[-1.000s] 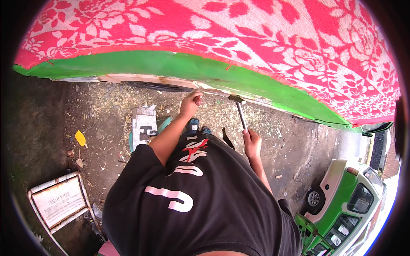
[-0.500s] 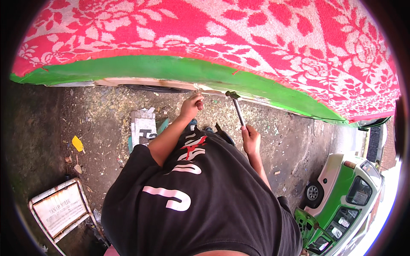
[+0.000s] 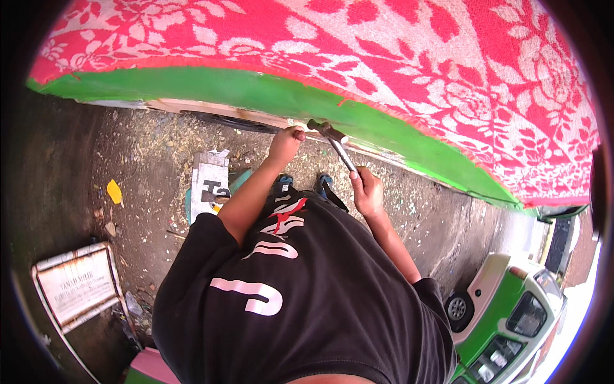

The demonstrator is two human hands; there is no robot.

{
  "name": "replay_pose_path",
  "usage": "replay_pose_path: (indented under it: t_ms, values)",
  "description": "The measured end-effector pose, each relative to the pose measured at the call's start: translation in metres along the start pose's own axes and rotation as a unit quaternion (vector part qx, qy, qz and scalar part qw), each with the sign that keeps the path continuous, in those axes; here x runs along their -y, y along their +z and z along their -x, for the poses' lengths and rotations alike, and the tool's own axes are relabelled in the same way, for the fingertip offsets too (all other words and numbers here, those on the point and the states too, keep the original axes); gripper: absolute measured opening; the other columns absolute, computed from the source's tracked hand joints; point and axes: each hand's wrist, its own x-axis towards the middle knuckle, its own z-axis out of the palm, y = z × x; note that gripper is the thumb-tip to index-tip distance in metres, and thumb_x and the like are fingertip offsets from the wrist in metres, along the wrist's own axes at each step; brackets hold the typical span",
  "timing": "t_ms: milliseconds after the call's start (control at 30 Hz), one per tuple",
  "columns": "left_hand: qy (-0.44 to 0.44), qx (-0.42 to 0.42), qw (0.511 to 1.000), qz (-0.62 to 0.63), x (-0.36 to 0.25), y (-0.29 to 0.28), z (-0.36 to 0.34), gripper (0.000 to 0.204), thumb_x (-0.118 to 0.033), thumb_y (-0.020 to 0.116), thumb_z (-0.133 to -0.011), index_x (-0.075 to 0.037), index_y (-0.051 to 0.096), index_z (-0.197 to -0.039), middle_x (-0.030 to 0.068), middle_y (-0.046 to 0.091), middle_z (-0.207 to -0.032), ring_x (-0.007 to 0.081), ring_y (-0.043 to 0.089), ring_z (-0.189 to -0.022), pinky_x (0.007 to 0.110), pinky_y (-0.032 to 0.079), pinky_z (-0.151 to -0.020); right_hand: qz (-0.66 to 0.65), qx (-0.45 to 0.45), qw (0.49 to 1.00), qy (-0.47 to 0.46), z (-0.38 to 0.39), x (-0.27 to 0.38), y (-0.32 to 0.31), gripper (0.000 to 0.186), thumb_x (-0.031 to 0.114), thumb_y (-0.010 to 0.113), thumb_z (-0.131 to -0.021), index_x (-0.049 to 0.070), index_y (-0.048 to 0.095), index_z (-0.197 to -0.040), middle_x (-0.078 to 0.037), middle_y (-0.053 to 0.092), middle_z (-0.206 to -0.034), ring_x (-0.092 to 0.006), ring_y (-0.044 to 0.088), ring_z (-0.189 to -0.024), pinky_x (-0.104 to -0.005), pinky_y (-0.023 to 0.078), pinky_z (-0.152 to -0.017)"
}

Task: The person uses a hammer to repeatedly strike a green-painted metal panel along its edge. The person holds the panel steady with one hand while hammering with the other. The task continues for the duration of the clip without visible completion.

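Note:
In my right hand [image 3: 368,194] is the shaft of a hammer [image 3: 343,153], fingers wrapped round its lower end. The hammer's head is up beside the lower edge of a green vehicle body [image 3: 256,89], just right of my left hand [image 3: 284,145]. That left hand is closed like a fist near the cream, scraped strip [image 3: 173,105] below the green panel. What it grips, if anything, is hidden. Over the upper part of the vehicle lies a red and white floral cloth [image 3: 384,64]. A dark tyre [image 3: 236,123] shows under the edge, left of my left hand.
Pale flakes litter the dirty ground [image 3: 153,153]. A printed white sheet [image 3: 210,179] lies left of my feet, and a yellow scrap [image 3: 114,191] farther left. A framed sign [image 3: 80,288] stands at lower left. A green and white van [image 3: 505,320] is parked at lower right.
The hammer has moved left and its head now sits close to my left hand. My right hand has shifted up and left; my left hand is slightly higher. The whole view has shifted a little.

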Motion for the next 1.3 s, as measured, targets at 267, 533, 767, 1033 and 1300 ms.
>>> replay_pose_path:
  t_ms: [267,533,767,1033,1300]
  values:
    - [-0.099,0.039,0.990,-0.091,0.015,0.005,0.002,0.020,-0.025,0.058,-0.091,-0.009,0.067,-0.099,0.0205,0.067,-0.085,0.0416,0.063,-0.084,0.047,0.050,-0.071,0.111,0.067,0.986,-0.109,-0.042,-0.049,0.001,0.027,0.033,0.060,-0.095,0.006,0.063,-0.092,-0.019,0.062,-0.066,-0.0400,0.063,-0.061,-0.0470,0.049,-0.054]
    - [-0.118,-0.041,0.991,0.052,0.007,0.015,0.054,0.019,0.004,0.059,-0.083,-0.004,0.067,-0.097,0.0115,0.071,-0.093,0.0194,0.069,-0.089,0.032,0.051,-0.078,-0.124,0.096,0.985,-0.073,-0.045,-0.081,-0.039,0.023,0.024,0.062,-0.095,0.001,0.063,-0.101,-0.010,0.060,-0.064,-0.0186,0.056,-0.056,-0.0334,0.047,-0.056]
    - [-0.019,-0.136,0.986,0.095,0.003,0.038,0.059,0.030,0.013,0.057,-0.077,-0.003,0.066,-0.101,0.0099,0.067,-0.100,0.0179,0.063,-0.085,0.027,0.049,-0.081,-0.139,0.110,0.975,-0.136,-0.044,-0.111,-0.050,0.018,0.017,0.063,-0.093,-0.001,0.062,-0.094,-0.012,0.058,-0.080,-0.0244,0.057,-0.070,-0.0344,0.046,-0.066]
    - [0.017,-0.151,0.983,0.103,0.007,0.040,0.046,0.029,0.011,0.058,-0.078,-0.004,0.066,-0.101,0.0129,0.068,-0.105,0.0226,0.066,-0.096,0.029,0.049,-0.085,-0.123,0.072,0.977,-0.159,-0.031,-0.106,-0.047,0.016,0.013,0.064,-0.091,-0.002,0.061,-0.090,-0.014,0.058,-0.084,-0.0282,0.056,-0.073,-0.0362,0.045,-0.067]
    - [0.026,-0.132,0.988,0.076,0.023,0.041,0.045,0.024,0.001,0.063,-0.080,-0.009,0.066,-0.101,0.0152,0.068,-0.107,0.0291,0.068,-0.096,0.033,0.053,-0.081,-0.077,0.025,0.991,-0.105,-0.001,-0.087,-0.026,0.015,0.012,0.063,-0.091,-0.003,0.060,-0.090,-0.015,0.058,-0.081,-0.0283,0.056,-0.070,-0.0370,0.046,-0.065]
